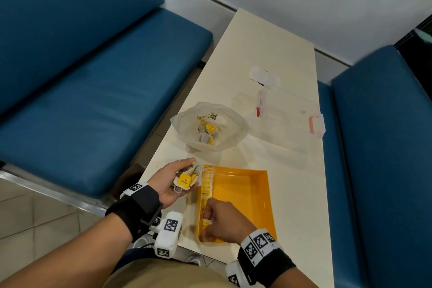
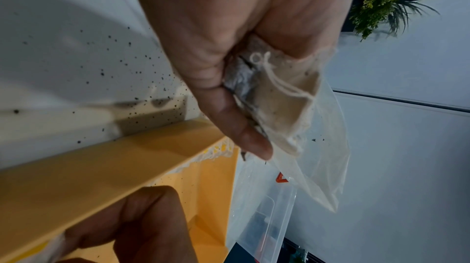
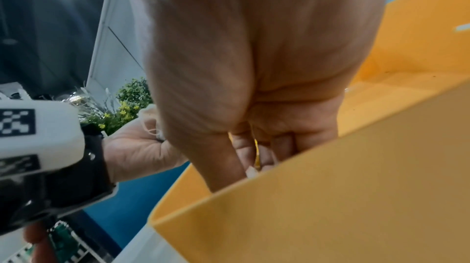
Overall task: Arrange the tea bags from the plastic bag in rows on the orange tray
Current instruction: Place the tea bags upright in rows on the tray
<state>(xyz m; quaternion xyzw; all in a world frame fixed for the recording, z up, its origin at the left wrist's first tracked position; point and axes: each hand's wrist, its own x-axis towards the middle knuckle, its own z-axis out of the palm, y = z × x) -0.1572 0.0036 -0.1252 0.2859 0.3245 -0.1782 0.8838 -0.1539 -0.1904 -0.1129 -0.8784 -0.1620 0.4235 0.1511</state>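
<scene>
The orange tray (image 1: pixel 245 196) lies near the table's front edge. A row of tea bags (image 1: pixel 207 182) runs along its left wall. My left hand (image 1: pixel 177 179) hovers just left of the tray and grips a bunch of tea bags (image 1: pixel 185 179) with yellow tags; the left wrist view shows those tea bags (image 2: pixel 277 94) clamped under the thumb. My right hand (image 1: pixel 210 222) reaches into the tray's near left corner and pinches a tea bag (image 1: pixel 207 222) against the row; its fingers (image 3: pixel 254 154) curl behind the tray wall (image 3: pixel 330 197). The clear plastic bag (image 1: pixel 209 127) with more tea bags sits behind the tray.
A clear plastic box (image 1: pixel 287 119) with pink clasps stands right of the bag, with a small white wrapper (image 1: pixel 264 76) behind it. Blue benches (image 1: pixel 93 100) flank the narrow cream table (image 1: pixel 292 194). Dark tea crumbs speckle the tabletop (image 2: pixel 114 66).
</scene>
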